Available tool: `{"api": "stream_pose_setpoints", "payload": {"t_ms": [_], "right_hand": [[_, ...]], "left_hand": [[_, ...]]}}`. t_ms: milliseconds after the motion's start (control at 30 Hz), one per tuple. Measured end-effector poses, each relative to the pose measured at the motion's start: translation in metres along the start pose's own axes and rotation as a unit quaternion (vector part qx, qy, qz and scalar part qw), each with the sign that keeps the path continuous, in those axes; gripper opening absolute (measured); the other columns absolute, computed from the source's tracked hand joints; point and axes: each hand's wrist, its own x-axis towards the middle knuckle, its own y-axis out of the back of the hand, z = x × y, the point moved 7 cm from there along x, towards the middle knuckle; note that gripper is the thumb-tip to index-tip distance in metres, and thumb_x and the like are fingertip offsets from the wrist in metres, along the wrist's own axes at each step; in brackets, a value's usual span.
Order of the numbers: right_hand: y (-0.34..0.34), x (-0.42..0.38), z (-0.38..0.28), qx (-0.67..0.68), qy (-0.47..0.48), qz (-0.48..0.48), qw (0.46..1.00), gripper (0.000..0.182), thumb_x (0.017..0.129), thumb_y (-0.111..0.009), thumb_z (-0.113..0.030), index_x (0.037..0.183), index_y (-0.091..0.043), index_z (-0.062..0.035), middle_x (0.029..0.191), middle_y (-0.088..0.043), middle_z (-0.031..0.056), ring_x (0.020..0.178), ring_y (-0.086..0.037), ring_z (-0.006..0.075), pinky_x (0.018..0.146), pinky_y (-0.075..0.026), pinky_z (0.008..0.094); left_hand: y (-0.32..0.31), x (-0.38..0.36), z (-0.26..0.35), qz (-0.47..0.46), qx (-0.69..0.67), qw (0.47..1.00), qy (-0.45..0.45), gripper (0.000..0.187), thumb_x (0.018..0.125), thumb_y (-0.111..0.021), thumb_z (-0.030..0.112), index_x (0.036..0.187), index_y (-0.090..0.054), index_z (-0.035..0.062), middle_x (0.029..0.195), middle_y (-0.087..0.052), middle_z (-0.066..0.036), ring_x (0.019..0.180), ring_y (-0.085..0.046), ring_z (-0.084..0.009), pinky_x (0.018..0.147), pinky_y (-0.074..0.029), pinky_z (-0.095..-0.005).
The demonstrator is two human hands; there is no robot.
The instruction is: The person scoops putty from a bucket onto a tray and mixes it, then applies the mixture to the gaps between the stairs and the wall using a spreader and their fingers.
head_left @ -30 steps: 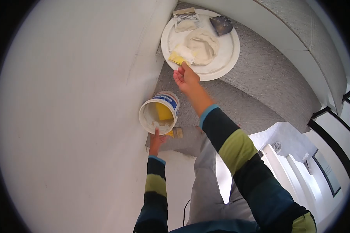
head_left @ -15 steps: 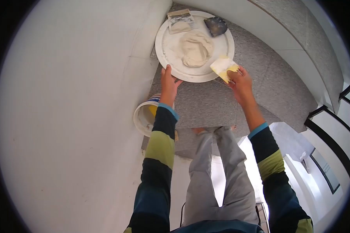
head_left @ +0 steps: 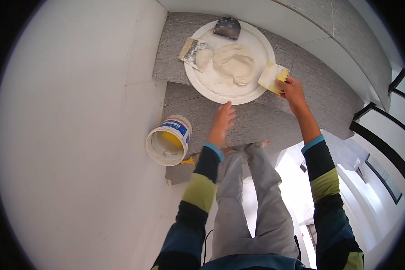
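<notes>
My right hand (head_left: pixel 293 88) grips a yellow notched scraper (head_left: pixel 273 77) smeared with white paste, at the right rim of a round white board (head_left: pixel 209 87). The board lies on a grey stone step and carries a mound of pale paste (head_left: pixel 233 63), a dirty flat trowel blade (head_left: pixel 195 52) at its left edge and a dark scraper (head_left: pixel 227 27) at its far edge. My left hand (head_left: pixel 222 118) hovers open just below the board's near rim, fingers spread, holding nothing.
A white bucket (head_left: pixel 167 140) with a blue label and a yellow tool inside stands on the lower step at the left, by a white wall (head_left: pixel 76 135). My grey trouser legs (head_left: pixel 245 198) fill the lower middle. Stairs drop away at the right.
My left hand has let go of the board's rim and pulled back toward me. The board now sits rotated and further right. My right hand still holds the yellow scraper at the rim.
</notes>
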Motion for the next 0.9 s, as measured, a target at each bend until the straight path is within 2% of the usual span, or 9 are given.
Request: {"api": "stream_pose_setpoints", "payload": {"t_ms": [67, 100, 133, 200, 267, 300, 367, 667, 900], "right_hand": [[0.007, 0.003, 0.003, -0.003, -0.011, -0.011, 1.0, 0.024, 0.081, -0.057, -0.013, 0.097, -0.057, 0.0046, 0.084, -0.059, 0.0092, 0.07, -0.059, 0.0134, 0.062, -0.052, 0.0268], [0.007, 0.005, 0.002, -0.025, -0.023, -0.026, 0.999, 0.024, 0.08, -0.058, -0.012, 0.096, -0.057, 0.0058, 0.084, -0.06, 0.0098, 0.07, -0.06, 0.0142, 0.062, -0.053, 0.0271], [0.005, 0.006, 0.003, -0.047, -0.035, -0.041, 0.997, 0.024, 0.079, -0.059, -0.011, 0.095, -0.057, 0.007, 0.083, -0.06, 0.0105, 0.071, -0.061, 0.015, 0.062, -0.054, 0.0275], [-0.002, 0.009, 0.008, -0.065, -0.058, -0.051, 0.995, 0.024, 0.077, -0.061, -0.008, 0.094, -0.057, 0.0082, 0.084, -0.061, 0.0117, 0.071, -0.061, 0.0163, 0.061, -0.054, 0.0277], [-0.017, 0.012, 0.013, -0.086, -0.077, -0.064, 0.991, 0.024, 0.075, -0.062, -0.006, 0.094, -0.056, 0.0094, 0.084, -0.061, 0.013, 0.071, -0.062, 0.0176, 0.06, -0.055, 0.0278], [-0.024, 0.014, 0.019, -0.077, -0.088, -0.056, 0.992, 0.024, 0.074, -0.063, -0.003, 0.093, -0.056, 0.011, 0.083, -0.061, 0.0147, 0.07, -0.062, 0.0189, 0.058, -0.056, 0.0281], [-0.036, 0.015, 0.031, -0.072, -0.096, -0.047, 0.992, 0.024, 0.073, -0.063, -0.001, 0.092, -0.055, 0.0126, 0.083, -0.06, 0.0164, 0.069, -0.063, 0.0202, 0.057, -0.057, 0.0283], [-0.044, 0.009, 0.039, 0.049, -0.085, -0.008, 0.995, 0.022, 0.072, -0.061, -0.002, 0.086, -0.057, 0.0146, 0.08, -0.062, 0.0178, 0.066, -0.063, 0.0207, 0.054, -0.056, 0.0286], [-0.069, 0.009, -0.005, -0.228, 0.034, 0.124, 0.965, 0.023, 0.064, -0.057, -0.011, 0.075, -0.062, 0.0083, 0.075, -0.061, 0.0265, 0.072, -0.062, 0.0381, 0.066, -0.051, 0.04]], "left_hand": [[0.034, -0.001, 0.04, 0.042, 0.317, 0.947, -0.03, 0.046, 0.083, -0.051, 0.039, 0.109, -0.05, 0.0018, 0.11, -0.054, -0.017, 0.099, -0.052, -0.0302, 0.081, -0.04, -0.0435], [0.051, 0.013, 0.057, 0.048, 0.467, 0.88, -0.069, 0.043, 0.081, -0.055, 0.036, 0.105, -0.053, 0.0003, 0.102, -0.057, -0.016, 0.096, -0.052, -0.0319, 0.08, -0.039, -0.0444], [0.072, 0.009, 0.086, 0.207, 0.425, 0.831, -0.295, 0.041, 0.08, -0.058, 0.027, 0.108, -0.05, -0.0026, 0.1, -0.055, -0.02, 0.096, -0.051, -0.0358, 0.083, -0.039, -0.0445], [0.078, -0.019, 0.143, 0.334, 0.417, 0.715, -0.452, 0.04, 0.081, -0.057, 0.019, 0.112, -0.048, -0.0046, 0.104, -0.054, -0.023, 0.1, -0.05, -0.0367, 0.086, -0.038, -0.0443], [0.073, -0.015, 0.184, 0.331, 0.465, 0.565, -0.596, 0.047, 0.082, -0.055, 0.018, 0.121, -0.042, -0.0061, 0.106, -0.053, -0.026, 0.103, -0.049, -0.0378, 0.089, -0.038, -0.0428], [0.081, 0.003, 0.196, 0.331, 0.465, 0.566, -0.595, 0.047, 0.082, -0.055, 0.018, 0.121, -0.042, -0.0061, 0.106, -0.053, -0.026, 0.103, -0.049, -0.0378, 0.089, -0.038, -0.0428], [0.089, 0.052, 0.202, 0.221, 0.476, 0.682, -0.509, 0.05, 0.082, -0.056, 0.017, 0.125, -0.041, -0.0037, 0.106, -0.053, -0.026, 0.102, -0.052, -0.0371, 0.088, -0.039, -0.0413], [0.073, 0.05, 0.212, 0.239, 0.504, 0.728, -0.4, 0.047, 0.068, -0.073, 0.019, 0.109, -0.058, 0.0011, 0.098, -0.062, -0.019, 0.089, -0.061, -0.0322, 0.076, -0.047, -0.0394], [0.075, 0.05, 0.215, 0.251, 0.483, 0.736, -0.403, 0.042, 0.066, -0.073, 0.017, 0.103, -0.06, 0.0036, 0.093, -0.065, -0.014, 0.085, -0.063, -0.0286, 0.076, -0.048, -0.0373]]}}
